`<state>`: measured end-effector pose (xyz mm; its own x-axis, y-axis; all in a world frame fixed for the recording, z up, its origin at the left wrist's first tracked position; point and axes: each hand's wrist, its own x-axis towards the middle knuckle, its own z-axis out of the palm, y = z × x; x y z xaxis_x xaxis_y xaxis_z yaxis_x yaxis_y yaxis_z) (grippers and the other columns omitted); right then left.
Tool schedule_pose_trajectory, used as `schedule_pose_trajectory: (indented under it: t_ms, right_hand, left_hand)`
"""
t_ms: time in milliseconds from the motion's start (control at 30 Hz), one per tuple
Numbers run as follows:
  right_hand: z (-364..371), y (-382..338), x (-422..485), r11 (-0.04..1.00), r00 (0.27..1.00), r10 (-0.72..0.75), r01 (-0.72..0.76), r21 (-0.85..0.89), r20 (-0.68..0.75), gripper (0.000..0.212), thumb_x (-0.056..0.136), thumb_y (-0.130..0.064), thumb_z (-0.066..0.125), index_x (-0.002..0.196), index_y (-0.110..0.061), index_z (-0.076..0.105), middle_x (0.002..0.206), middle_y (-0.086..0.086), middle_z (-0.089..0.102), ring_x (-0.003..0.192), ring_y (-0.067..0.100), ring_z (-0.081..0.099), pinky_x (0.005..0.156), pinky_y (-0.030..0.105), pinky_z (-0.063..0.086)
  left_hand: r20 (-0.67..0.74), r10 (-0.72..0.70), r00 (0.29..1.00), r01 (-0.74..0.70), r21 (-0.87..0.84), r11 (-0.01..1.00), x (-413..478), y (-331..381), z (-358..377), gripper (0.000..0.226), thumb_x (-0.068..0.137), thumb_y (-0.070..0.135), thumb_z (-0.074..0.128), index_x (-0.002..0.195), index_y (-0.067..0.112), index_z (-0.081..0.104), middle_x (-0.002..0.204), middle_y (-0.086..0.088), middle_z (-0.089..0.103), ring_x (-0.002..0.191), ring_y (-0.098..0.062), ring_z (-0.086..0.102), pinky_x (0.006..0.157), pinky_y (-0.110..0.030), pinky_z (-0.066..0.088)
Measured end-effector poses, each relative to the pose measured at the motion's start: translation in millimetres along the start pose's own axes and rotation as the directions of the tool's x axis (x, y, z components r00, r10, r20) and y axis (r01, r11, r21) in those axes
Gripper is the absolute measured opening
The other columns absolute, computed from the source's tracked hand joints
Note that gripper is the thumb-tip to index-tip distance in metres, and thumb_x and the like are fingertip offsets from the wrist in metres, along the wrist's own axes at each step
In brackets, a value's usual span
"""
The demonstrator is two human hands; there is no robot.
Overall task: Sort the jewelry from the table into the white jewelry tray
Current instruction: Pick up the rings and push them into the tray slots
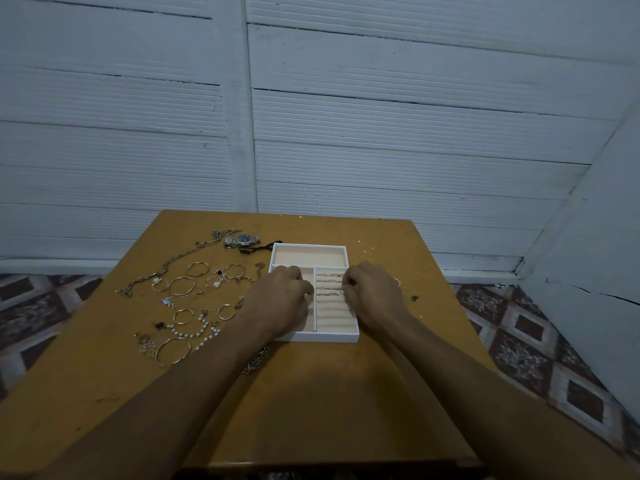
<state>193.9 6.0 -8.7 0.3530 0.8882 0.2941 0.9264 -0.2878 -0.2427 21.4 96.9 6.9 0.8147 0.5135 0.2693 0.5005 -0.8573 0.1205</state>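
Head view: the tray [317,338] sits in the middle of the surface [311,403], and both hands are over it. The left hand [281,299] lies on the tray's left box with its fingers bent down. I cannot tell if it holds anything or only keeps the tray steady. The right hand [372,294] has its fingers curled close together at the soft rows on the right side of the tray. It looks to be pinching a small ring [343,291]. A few rings [330,274] already stand in the far rows.

Most of the jewelry lies on the left part of the surface. There is a watch [242,240] at the far side, a long chain [180,263], some hoops [180,285] and pearls [194,330] nearer. One tiny piece [398,282] lies just right of the tray.

The step in hand seems to be putting the ring into a row. To do it well, push the ring straight down into the gap between two soft rolls, in the next free row. Push until it stands up by itself. Keep the tray from sliding with the left hand. Let go gently so the ring does not pop out, and take care not to bump the rings already in.
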Motion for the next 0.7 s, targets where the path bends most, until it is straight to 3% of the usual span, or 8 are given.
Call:
schedule_pose_trajectory:
  t_ms: [167, 333, 500, 700]
  right_hand:
    - [-2.2, 1.0, -2.7, 0.991, 0.996, -0.086, 0.088, -0.104, 0.023, 0.027, 0.098, -0.027, 0.047, 0.111, -0.021, 0.069, 0.106, 0.000, 0.064, 0.098, 0.022, 0.051, 0.079, 0.035, 0.040]
    - [0.1, 7.7, -10.3, 0.974, 0.985, -0.170, 0.168, -0.153, 0.000, 0.023, 0.093, -0.024, 0.058, 0.109, -0.022, 0.074, 0.103, 0.003, 0.069, 0.090, 0.026, 0.054, 0.073, 0.035, 0.041]
    - [0.2, 5.7, -18.8, 0.973, 0.988, -0.152, 0.151, -0.173, 0.006, 0.029, 0.096, -0.030, 0.055, 0.122, -0.026, 0.067, 0.115, 0.001, 0.064, 0.102, 0.024, 0.053, 0.075, 0.033, 0.038]
    - [0.8, -2.3, -21.0, 0.968, 0.992, -0.111, 0.120, -0.221, 0.053, 0.039, 0.092, -0.016, 0.056, 0.130, -0.027, 0.061, 0.124, 0.000, 0.059, 0.111, 0.023, 0.048, 0.086, 0.036, 0.042]
  left_hand:
    - [-0.012, 0.005, 1.000, -0.005, 0.010, 1.000, 0.7, 0.5, -1.3, 0.033, 0.092, 0.028, 0.054, 0.122, 0.025, 0.065, 0.113, -0.002, 0.062, 0.105, -0.022, 0.054, 0.077, -0.032, 0.044]
    - [-0.075, 0.032, 0.997, -0.030, 0.021, 0.999, 1.2, -2.9, 0.4, 0.026, 0.083, 0.021, 0.062, 0.106, 0.022, 0.075, 0.097, -0.006, 0.071, 0.087, -0.028, 0.059, 0.070, -0.035, 0.044]
    - [-0.045, 0.018, 0.999, -0.018, -0.003, 1.000, -2.3, -0.9, -0.1, 0.032, 0.089, 0.026, 0.052, 0.116, 0.023, 0.070, 0.110, -0.003, 0.068, 0.099, -0.023, 0.060, 0.084, -0.040, 0.049]
    - [-0.043, -0.006, 0.999, 0.005, -0.025, 1.000, -4.7, -2.1, -1.4, 0.032, 0.089, 0.026, 0.052, 0.115, 0.022, 0.070, 0.112, -0.003, 0.069, 0.101, -0.022, 0.059, 0.085, -0.040, 0.049]
